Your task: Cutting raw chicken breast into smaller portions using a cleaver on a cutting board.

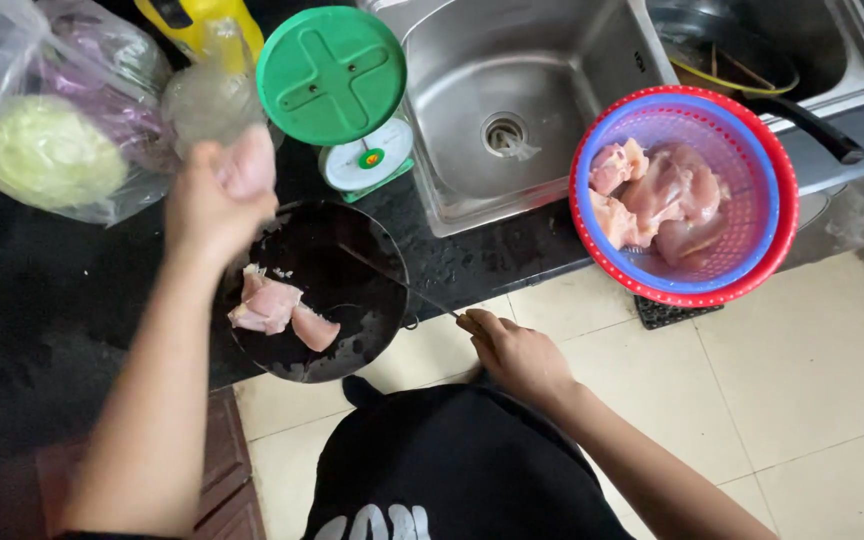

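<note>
1. Above the round black board [347,262], left hand [220,195] raised and closed around a pale piece of raw chicken [250,162], lifted clear of the board, probably to keep it away from the blade.
2. Below that hand, on the near-left part of the board, more chicken pieces [277,310] lying flat and touching each other; far half of the board bare and wet.
3. At the near-right edge of the board, right hand [512,352] closed around the handle of a knife [397,280], thin blade lying low across the board and pointing toward the far left, tip close to the lifted piece.
4. Near rim of the board hanging a little over the edge of the dark counter [42,310], so little support there; tiled floor [812,350] visible beneath.
5. Just behind the board, a small kitchen scale [332,75] with a green round pan tilted up, very near to the raised left hand; little room for moving backward.
6. Left of the scale, a clear plastic bag [12,60] holding a pale green cabbage [47,150] and something purple, resting on the counter, close beside the left wrist.
7. Right of the scale, a steel sink [452,100], basin without dishes, drain in the middle.
8. On the sink corner, a blue strainer set inside a red basket [782,215], more raw chicken inside; part of it standing out over the counter edge, well apart from the right hand.
9. Open room mostly to the right of the board, between board and basket.
</note>
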